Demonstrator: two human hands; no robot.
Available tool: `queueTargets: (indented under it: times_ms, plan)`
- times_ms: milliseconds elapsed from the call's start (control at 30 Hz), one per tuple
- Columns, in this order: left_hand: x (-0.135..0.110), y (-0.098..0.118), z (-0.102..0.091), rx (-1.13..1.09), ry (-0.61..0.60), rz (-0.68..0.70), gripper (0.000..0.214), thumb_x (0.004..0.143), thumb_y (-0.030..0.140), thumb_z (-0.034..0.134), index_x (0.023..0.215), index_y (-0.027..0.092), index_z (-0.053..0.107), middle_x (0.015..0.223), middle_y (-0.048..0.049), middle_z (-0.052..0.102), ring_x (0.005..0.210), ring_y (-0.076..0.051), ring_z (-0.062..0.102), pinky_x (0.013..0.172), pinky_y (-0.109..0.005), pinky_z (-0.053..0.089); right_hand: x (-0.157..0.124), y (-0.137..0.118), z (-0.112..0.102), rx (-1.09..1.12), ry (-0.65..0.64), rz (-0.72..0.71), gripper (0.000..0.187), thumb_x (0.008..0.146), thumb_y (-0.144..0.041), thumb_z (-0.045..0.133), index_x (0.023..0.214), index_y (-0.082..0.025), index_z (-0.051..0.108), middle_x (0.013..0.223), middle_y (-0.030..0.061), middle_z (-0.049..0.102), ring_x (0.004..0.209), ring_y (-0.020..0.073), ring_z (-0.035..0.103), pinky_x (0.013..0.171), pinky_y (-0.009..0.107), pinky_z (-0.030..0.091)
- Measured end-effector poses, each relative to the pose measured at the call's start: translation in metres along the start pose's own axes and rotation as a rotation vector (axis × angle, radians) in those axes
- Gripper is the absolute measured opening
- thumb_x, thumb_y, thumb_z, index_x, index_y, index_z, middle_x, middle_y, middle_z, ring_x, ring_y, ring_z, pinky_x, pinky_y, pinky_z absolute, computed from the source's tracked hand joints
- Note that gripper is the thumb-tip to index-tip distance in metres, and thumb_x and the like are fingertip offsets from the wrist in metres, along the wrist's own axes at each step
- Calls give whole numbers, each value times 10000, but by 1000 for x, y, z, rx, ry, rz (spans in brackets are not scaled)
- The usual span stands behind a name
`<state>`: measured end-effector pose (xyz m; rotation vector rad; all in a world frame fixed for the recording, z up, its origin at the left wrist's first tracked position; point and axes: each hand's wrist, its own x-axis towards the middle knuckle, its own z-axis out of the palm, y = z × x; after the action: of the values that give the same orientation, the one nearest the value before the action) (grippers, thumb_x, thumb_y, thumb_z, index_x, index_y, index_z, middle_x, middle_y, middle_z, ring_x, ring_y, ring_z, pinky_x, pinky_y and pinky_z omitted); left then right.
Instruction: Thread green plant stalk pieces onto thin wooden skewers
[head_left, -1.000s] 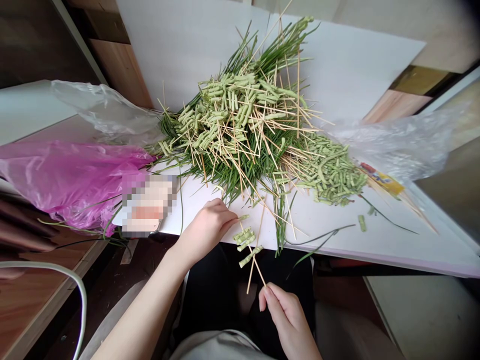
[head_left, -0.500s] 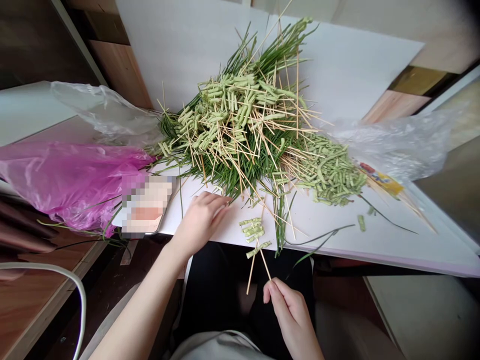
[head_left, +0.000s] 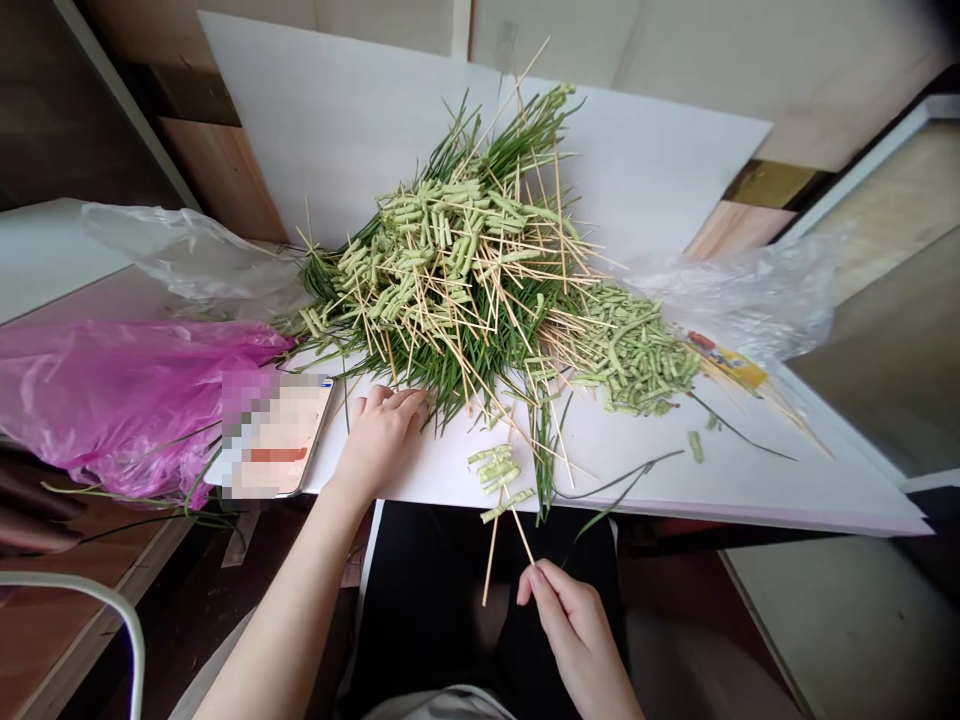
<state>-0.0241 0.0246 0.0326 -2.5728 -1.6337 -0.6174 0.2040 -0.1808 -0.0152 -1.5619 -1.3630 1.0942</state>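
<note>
"Black trousers (head_left: 420, 600) nearest; and above?"

"Right hand (head_left: 574, 630), thumb and fingers clamped on a thin, straight wooden skewer (head_left: 521, 535); short, knobbly pale-green bean pieces (head_left: 493, 465) set crosswise on its far part, close to the near edge of a smooth white tabletop (head_left: 630, 435)."

"And to the left?"

"Left hand (head_left: 382, 430) low at the heap's near side, fingers bent, close together; any hold impossible to tell. Left of that, a flat phone (head_left: 281, 450), partly pixelated, beside a glossy, crumpled pink bag (head_left: 142, 400)."

"Farther?"

"Bristling heap (head_left: 457, 330) of skewers, bean pieces and grassy blades; to the right, a loose bean pile (head_left: 645, 365) and a wrinkled clear bag (head_left: 780, 290)."

"Farthest?"

"Flat white board (head_left: 337, 110), wood-toned panel (head_left: 217, 170) at left."
</note>
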Motion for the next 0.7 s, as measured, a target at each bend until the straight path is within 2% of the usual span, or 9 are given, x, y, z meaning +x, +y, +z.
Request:
queueTargets:
  times_ms: [167,267,333,367,433,500,567,633,700]
  plan:
    - [-1,-3,-7,-115,81,24,327,1012,256,513,1288,206,681,1289,-119,726,1063,-309,554,946,-474,429,8,-3,-6,-46,32,-43,501,1069,-555,388,758,-211,578,606,-44,373,533,139,348,524,266,257]
    - [-3,-8,-14,-170,112,9,324,1012,297,524,1273,198,688,1238,-121,740,1077,-320,566,933,-474,447,23,-16,-23,-149,96,-144,460,1074,-505,396,772,-216,588,633,-24,494,556,151,457,554,258,333]
    - [-4,-12,-17,-194,129,3,315,1017,301,517,1258,203,694,1220,-116,748,1087,-325,575,928,-478,453,41,-33,-40,-297,163,-232,432,1075,-463,384,786,-217,592,677,-5,579,599,167,540,598,257,392]
    - [-4,-14,-18,-204,137,-1,309,1018,299,514,1250,208,697,1215,-112,751,1091,-326,580,931,-482,454,54,-45,-51,-387,199,-267,422,1074,-442,369,795,-216,593,693,1,606,617,175,568,613,259,412]
    - [-5,-20,-20,-226,159,-6,300,1020,295,505,1232,217,703,1206,-100,756,1103,-322,591,949,-489,458,84,-76,-72,-554,262,-297,423,1067,-412,331,805,-217,600,612,-15,551,553,180,531,557,267,387]
    - [-6,-27,-22,-259,194,-12,300,1020,296,497,1221,219,705,1188,-94,760,1104,-315,602,956,-487,471,122,-113,-91,-621,322,-323,371,1050,-356,371,825,-208,627,587,-23,527,562,187,539,568,274,378]
    - [-8,-34,-25,-293,230,-29,303,1016,307,494,1215,220,705,1173,-96,761,1092,-310,617,948,-483,486,165,-156,-104,-700,360,-341,330,1053,-288,407,875,-199,671,611,-24,567,607,193,585,615,280,409]
    - [-10,-41,-31,-322,254,-59,307,1010,326,495,1202,215,707,1158,-101,762,1076,-311,632,938,-488,496,209,-200,-110,-786,381,-347,286,1068,-243,447,952,-184,702,714,-13,647,709,197,645,717,303,475]
    - [-13,-46,-37,-347,264,-95,312,1006,346,491,1186,212,709,1148,-102,765,1062,-314,645,928,-490,506,250,-241,-108,-871,394,-333,222,1076,-297,540,1013,-157,700,909,28,710,870,203,681,849,373,532]
